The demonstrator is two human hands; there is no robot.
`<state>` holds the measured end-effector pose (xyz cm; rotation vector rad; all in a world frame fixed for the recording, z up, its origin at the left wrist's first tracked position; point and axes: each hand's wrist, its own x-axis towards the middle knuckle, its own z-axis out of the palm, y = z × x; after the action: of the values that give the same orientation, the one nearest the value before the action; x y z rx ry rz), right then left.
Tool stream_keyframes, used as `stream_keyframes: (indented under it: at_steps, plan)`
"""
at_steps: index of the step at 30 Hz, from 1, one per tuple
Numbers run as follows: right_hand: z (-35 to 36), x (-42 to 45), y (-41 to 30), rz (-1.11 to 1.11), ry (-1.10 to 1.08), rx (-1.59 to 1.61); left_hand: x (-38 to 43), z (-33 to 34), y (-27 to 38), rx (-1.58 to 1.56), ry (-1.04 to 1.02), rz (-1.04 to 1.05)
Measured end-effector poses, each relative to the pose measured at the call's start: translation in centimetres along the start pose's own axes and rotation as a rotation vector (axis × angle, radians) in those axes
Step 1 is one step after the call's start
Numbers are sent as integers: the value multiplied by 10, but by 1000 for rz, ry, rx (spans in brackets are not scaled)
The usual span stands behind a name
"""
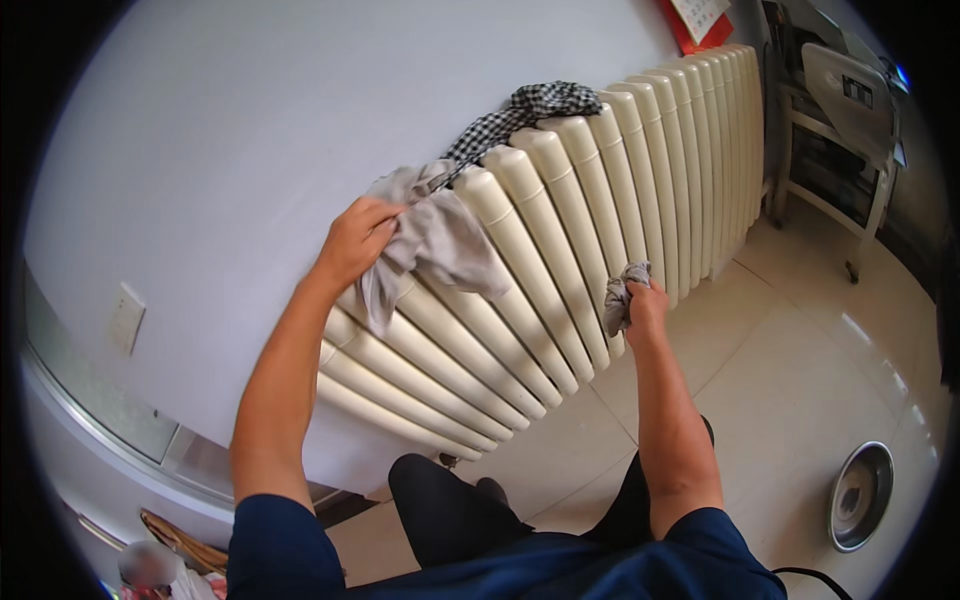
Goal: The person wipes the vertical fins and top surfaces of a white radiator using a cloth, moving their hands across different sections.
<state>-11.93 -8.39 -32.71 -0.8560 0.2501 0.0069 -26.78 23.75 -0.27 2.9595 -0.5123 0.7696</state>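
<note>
My left hand [358, 238] grips a light grey cloth [446, 244] that lies draped over the top and front of a cream column radiator [551, 169]. Bunched up in my right hand [646, 306] is a second grey cloth [618, 304], held in front of the radiator's lower part. A black-and-white checked cloth [491, 133] rests along the radiator's top, behind and to the right of the draped grey cloth. Where the grey and checked cloths meet, I cannot tell whether they are separate pieces.
A metal basin [862, 496] stands on the tiled floor [739, 360] at lower right. Past the radiator's far end is a wheeled metal cart [832, 135]. A wall socket [127, 319] is at left, a calendar [699, 22] hangs above, and another person [176, 574] shows at lower left.
</note>
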Motion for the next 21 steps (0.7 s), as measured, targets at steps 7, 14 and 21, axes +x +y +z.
stream_keyframes:
  at_steps: [7,14,21]
  plan:
    - [-7,-21,3,40,-51,-97,-190,-81,-17,225,240,-365]
    - [6,-34,8,93,-38,-104,-181,-70,-10,122,289,-327]
    - [25,-34,21,67,-56,-97,-3,36,24,-46,247,-49]
